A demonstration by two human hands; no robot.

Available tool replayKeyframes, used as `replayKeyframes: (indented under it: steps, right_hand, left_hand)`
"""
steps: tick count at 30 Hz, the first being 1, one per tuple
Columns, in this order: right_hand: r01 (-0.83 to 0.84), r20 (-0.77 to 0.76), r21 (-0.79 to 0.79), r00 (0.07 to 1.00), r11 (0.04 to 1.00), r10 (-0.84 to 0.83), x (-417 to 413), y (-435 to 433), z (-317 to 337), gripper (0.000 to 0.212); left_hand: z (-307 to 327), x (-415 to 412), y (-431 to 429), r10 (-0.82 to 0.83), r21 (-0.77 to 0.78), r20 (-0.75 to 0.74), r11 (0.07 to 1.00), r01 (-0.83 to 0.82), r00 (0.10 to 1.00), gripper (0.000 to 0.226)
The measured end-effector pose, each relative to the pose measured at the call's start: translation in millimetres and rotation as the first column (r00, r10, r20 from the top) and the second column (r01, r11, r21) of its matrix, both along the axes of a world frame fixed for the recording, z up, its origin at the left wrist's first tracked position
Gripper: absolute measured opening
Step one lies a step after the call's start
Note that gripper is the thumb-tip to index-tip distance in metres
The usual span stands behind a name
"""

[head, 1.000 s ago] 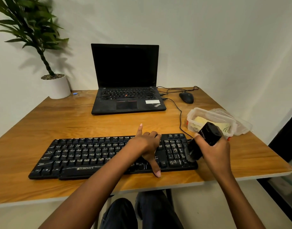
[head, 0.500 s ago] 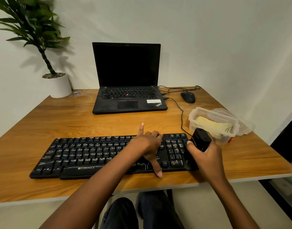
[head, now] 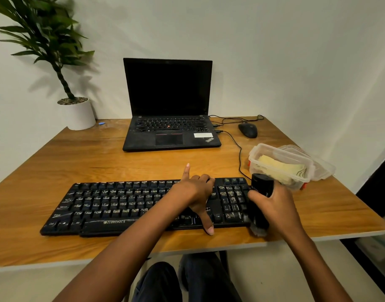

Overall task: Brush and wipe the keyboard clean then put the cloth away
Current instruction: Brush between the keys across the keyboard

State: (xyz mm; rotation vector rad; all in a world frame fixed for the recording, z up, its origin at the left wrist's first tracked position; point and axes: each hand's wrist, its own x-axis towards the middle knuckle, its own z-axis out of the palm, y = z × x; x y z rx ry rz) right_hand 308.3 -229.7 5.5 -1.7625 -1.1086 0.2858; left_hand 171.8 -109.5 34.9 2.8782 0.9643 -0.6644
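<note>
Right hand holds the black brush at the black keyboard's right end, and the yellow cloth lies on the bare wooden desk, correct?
No. The head view shows the folded yellow cloth inside the clear plastic box. The rest holds.

Person, one entry, seen from the head camera. Left hand [head: 193, 190] and right hand [head: 276, 205]: both are showing bare. Forearms [head: 126, 243]: are showing bare up to the frame's lower edge. Legs: are wearing dark blue trousers [head: 161, 282] (fabric too dim to identify), creasing at the knees.
</note>
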Motion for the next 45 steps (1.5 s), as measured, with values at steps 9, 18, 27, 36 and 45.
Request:
replayKeyframes:
  steps: [9,18,27,36,45]
  right_hand:
    - [0.036,0.022,0.14,0.999,0.99,-0.039,-7,4,-9,0.027]
    - [0.046,-0.029,0.172,0.999,0.984,-0.042,-6,8,4,0.014]
    - [0.034,-0.132,0.225,0.991,0.974,-0.005,1,9,4,0.02]
    - [0.019,-0.1,0.245,0.995,0.969,0.006,8,-9,-1,0.012]
    - [0.057,-0.114,0.226,0.993,0.972,-0.032,12,-12,-4,0.012]
  left_hand:
    - [0,0,0,0.0,-0.003,0.009,1.0,0.0,1.0,0.13]
    - [0,-1,0,-0.005,-0.003,0.006,1.0,0.005,1.0,0.131]
    - [1,-1,0,0.001,-0.011,0.014,1.0,-0.001,1.0,0.129]
    - [1,0,0,0.005,-0.015,0.004,1.0,-0.005,1.0,0.13]
    - [1,-1,-1,0.009,-0.02,0.006,1.0,-0.009,1.0,0.13]
